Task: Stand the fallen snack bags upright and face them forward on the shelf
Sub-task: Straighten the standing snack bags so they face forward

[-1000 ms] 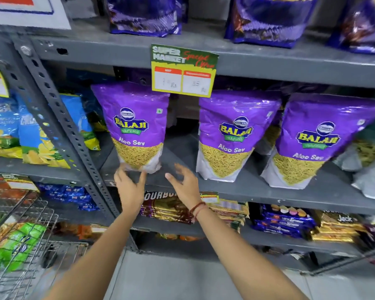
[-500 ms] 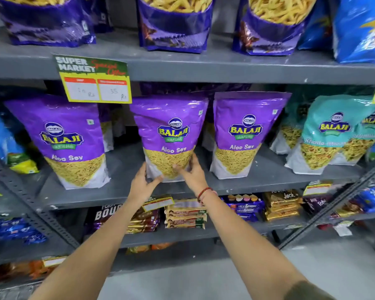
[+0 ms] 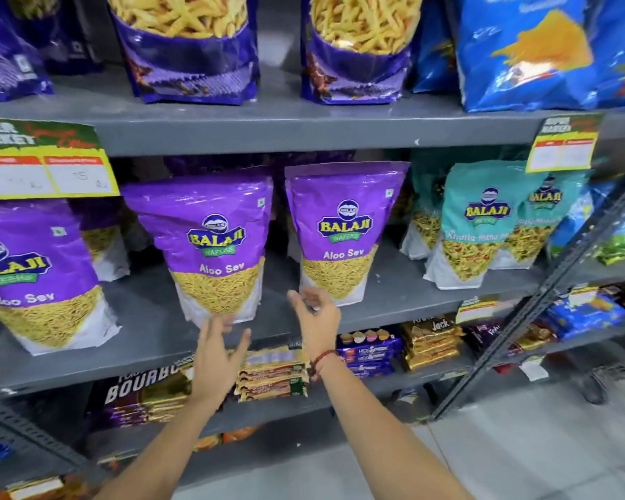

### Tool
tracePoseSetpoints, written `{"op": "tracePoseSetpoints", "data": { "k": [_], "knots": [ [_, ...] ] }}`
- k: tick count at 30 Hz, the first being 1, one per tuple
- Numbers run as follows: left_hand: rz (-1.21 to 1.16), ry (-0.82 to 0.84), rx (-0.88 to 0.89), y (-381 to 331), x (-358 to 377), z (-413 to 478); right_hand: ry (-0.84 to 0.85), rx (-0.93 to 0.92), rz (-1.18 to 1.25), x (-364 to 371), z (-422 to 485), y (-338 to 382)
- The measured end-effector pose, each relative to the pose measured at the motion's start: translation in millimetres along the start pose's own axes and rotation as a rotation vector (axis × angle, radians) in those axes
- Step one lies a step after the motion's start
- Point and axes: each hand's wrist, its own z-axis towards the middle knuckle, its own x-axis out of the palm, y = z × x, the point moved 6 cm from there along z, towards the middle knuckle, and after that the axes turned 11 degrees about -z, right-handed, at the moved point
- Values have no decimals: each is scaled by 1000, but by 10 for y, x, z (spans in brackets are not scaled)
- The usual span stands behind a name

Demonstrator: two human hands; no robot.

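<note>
Left hand [image 3: 219, 350]: open, fingers spread and blurred, just below the foot of the middle Aloo Sev bag [image 3: 210, 247]; whether the fingertips touch it I cannot tell.
Right hand [image 3: 316, 317]: open, fingers loosely curled, holding nothing, in front of the bottom left corner of the right Aloo Sev bag [image 3: 343, 229]; a red thread band sits on the wrist.
Shelf [image 3: 152, 319]: grey metal, its front edge level with both hands.
Middle Aloo Sev bag: upright, label forward, leaning slightly.
Right Aloo Sev bag: just right of the middle bag, upright, facing forward.
Left Aloo Sev bag [image 3: 40, 276]: left of the middle bag, standing, front outward.
Teal bags [image 3: 477, 225]: further right of the middle bag, upright.
Price tag [image 3: 44, 164]: hanging from the shelf above, up and left of the middle bag.
</note>
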Motion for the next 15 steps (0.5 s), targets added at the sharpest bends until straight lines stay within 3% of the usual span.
{"op": "tracePoseSetpoints", "data": {
  "k": [3, 5, 11, 15],
  "knots": [
    [-34, 164, 67, -265, 430, 88, -196, -11, -14, -514, 149, -128],
    [-68, 217, 48, -402, 681, 216, -239, -15, -18, -782, 294, -192],
    [-223, 282, -208, -532, 1234, 600, 157, 79, -63, -939, 726, -379],
    [-333, 297, -226, -560, 1417, 583, 328, 22, -57, -860, 834, -338]
  ]
}}
